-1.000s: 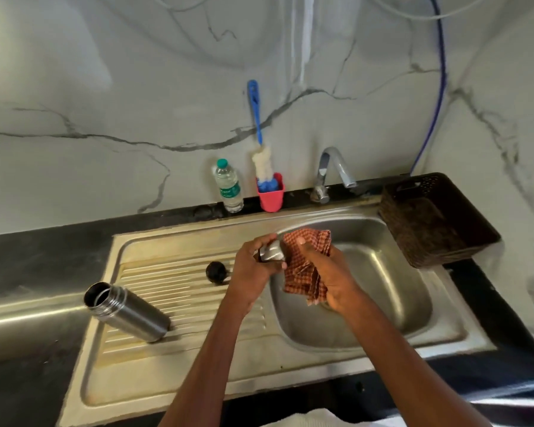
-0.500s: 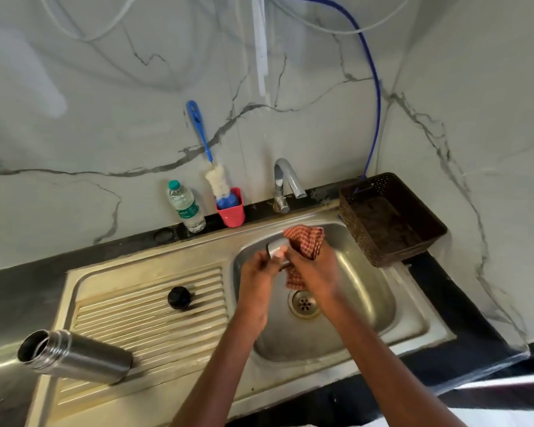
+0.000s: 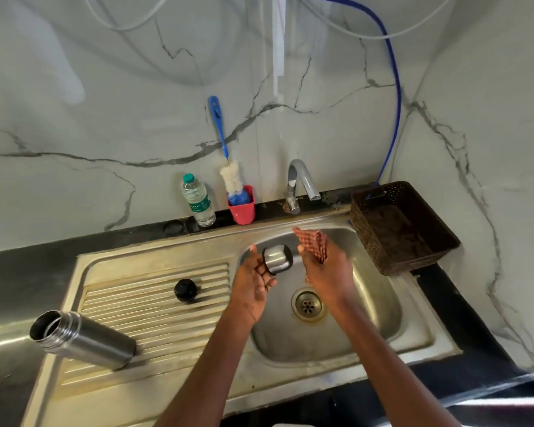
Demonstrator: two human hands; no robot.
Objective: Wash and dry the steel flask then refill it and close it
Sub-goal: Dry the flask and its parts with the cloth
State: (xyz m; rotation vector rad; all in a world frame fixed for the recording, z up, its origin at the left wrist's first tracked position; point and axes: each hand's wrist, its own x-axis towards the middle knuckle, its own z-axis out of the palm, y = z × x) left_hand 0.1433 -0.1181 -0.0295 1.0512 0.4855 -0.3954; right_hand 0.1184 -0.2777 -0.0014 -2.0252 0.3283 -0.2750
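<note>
The steel flask (image 3: pixel 85 339) lies on its side, open mouth to the left, at the drainboard's left end. Its black stopper (image 3: pixel 184 290) sits on the drainboard ridges. My left hand (image 3: pixel 253 280) holds the steel cup lid (image 3: pixel 277 258) above the sink basin (image 3: pixel 379 306). Just to the right of the lid, my right hand (image 3: pixel 324 269) grips a red checked cloth (image 3: pixel 313 241). Lid and cloth are slightly apart.
Behind the sink stand a plastic water bottle (image 3: pixel 198 200), a red cup (image 3: pixel 242 208) with a blue-handled bottle brush (image 3: pixel 225 149), and the tap (image 3: pixel 299 183). A brown basket (image 3: pixel 401 229) sits at the sink's right edge. The drain (image 3: pixel 308 305) is below my hands.
The cloth was pressed against the cup lid earlier. My hands have now come apart, with the lid in the left and the cloth in the right. The view shifted right.
</note>
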